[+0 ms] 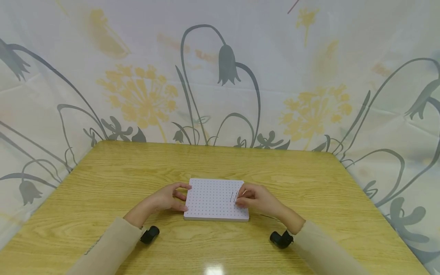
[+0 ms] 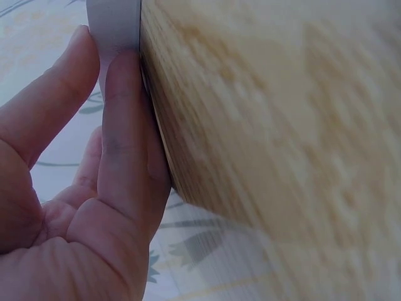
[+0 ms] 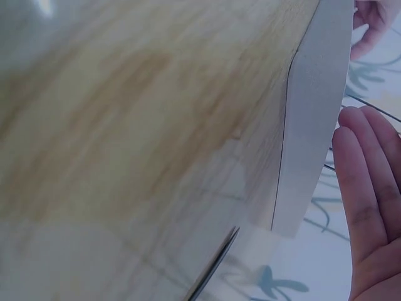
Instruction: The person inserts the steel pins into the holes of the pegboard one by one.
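Observation:
A white pegboard (image 1: 213, 198) with rows of small holes lies flat on the table. At its left edge is my left hand (image 1: 172, 198), thumb and fingers spread and fairly straight; in the left wrist view, fingertips (image 2: 124, 72) press the board's side (image 2: 113, 28). My right hand (image 1: 256, 196) is over the board's right edge, thumb and index pinching a thin dark rod (image 1: 235, 196). Another thin rod (image 1: 231, 197) stands just left of it. In the right wrist view, the other fingers (image 3: 360, 182) stretch out beside the board's edge (image 3: 310, 119).
Thin pointed metal rods (image 3: 213, 263) lie on the table right of the board, partly under my right forearm. Black wrist cameras (image 1: 149, 234) hang below both sleeves. The wood-grain table (image 1: 213, 160) ends at a flower-patterned cloth (image 1: 213, 95) behind.

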### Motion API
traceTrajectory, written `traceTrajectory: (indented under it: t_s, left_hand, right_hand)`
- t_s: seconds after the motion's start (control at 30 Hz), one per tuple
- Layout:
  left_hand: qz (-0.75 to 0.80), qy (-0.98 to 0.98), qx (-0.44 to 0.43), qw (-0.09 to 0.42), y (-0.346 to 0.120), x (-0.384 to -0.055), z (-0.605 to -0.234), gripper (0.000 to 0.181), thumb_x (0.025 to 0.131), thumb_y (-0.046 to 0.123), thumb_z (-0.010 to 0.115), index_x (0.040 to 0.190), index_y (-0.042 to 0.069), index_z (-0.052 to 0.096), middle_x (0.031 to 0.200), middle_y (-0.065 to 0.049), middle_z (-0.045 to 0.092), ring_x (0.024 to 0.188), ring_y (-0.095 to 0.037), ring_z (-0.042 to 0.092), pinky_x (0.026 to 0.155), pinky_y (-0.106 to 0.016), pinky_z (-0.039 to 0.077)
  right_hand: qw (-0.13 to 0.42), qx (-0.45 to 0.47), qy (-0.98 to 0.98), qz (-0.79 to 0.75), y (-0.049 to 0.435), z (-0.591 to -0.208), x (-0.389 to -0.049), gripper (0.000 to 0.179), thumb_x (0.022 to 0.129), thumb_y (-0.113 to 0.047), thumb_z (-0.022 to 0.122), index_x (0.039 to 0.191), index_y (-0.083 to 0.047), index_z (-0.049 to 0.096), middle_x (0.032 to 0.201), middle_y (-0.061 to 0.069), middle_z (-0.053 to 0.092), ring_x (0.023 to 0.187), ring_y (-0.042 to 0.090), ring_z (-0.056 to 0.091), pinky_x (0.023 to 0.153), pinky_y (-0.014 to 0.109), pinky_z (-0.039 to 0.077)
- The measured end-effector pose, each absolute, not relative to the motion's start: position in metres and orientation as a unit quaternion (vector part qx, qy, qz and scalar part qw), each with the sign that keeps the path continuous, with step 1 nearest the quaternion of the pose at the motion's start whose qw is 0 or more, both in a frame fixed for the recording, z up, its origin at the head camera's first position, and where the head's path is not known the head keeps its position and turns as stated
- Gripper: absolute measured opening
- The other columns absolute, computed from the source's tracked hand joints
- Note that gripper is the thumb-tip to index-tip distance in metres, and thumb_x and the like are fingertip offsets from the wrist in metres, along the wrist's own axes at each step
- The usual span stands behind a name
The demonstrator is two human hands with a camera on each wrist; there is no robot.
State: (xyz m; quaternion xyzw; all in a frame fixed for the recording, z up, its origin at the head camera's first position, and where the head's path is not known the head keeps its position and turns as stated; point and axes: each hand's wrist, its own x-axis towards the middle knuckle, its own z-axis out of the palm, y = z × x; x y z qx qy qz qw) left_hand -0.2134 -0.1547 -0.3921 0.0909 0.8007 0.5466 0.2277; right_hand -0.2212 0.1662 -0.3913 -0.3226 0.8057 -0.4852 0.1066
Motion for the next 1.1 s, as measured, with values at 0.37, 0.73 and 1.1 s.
traceTrajectory:
  t_s: [0.37,0.73,1.1]
  left_hand:
    - [0.546,0.802,0.086,0.226,-0.155,-0.215,-0.392,0.068,0.075,-0.004,0.075,0.135,0.001,0.043,0.108,-0.017,0.054,0.092,-0.023,0.055,0.071,-0.032,0.049]
    - [0.546,0.802,0.089,0.227,-0.155,-0.214,-0.39,0.068,0.075,-0.004,0.075,0.134,0.001,0.043,0.108,-0.018,0.053,0.092,-0.024,0.054,0.071,-0.032,0.049]
    - [0.546,0.802,0.09,0.226,-0.155,-0.214,-0.39,0.068,0.075,-0.004,0.075,0.135,0.0,0.043,0.107,-0.017,0.053,0.092,-0.023,0.054,0.071,-0.032,0.049]
  right_hand:
    - [0.091,-0.318,0.826,-0.456,0.163,-0.392,-0.221,0.004,0.091,-0.009,0.061,0.09,-0.004,0.061,0.084,0.007,0.07,0.074,0.016,0.065,0.064,0.03,0.052]
    - [0.087,-0.32,0.831,-0.447,0.159,-0.392,-0.221,0.004,0.089,-0.007,0.063,0.089,-0.003,0.061,0.082,0.008,0.07,0.072,0.016,0.066,0.063,0.028,0.053]
    - [0.086,-0.302,0.842,-0.438,0.154,-0.392,-0.22,0.003,0.087,-0.004,0.064,0.089,-0.002,0.062,0.081,0.01,0.069,0.072,0.022,0.066,0.063,0.032,0.053]
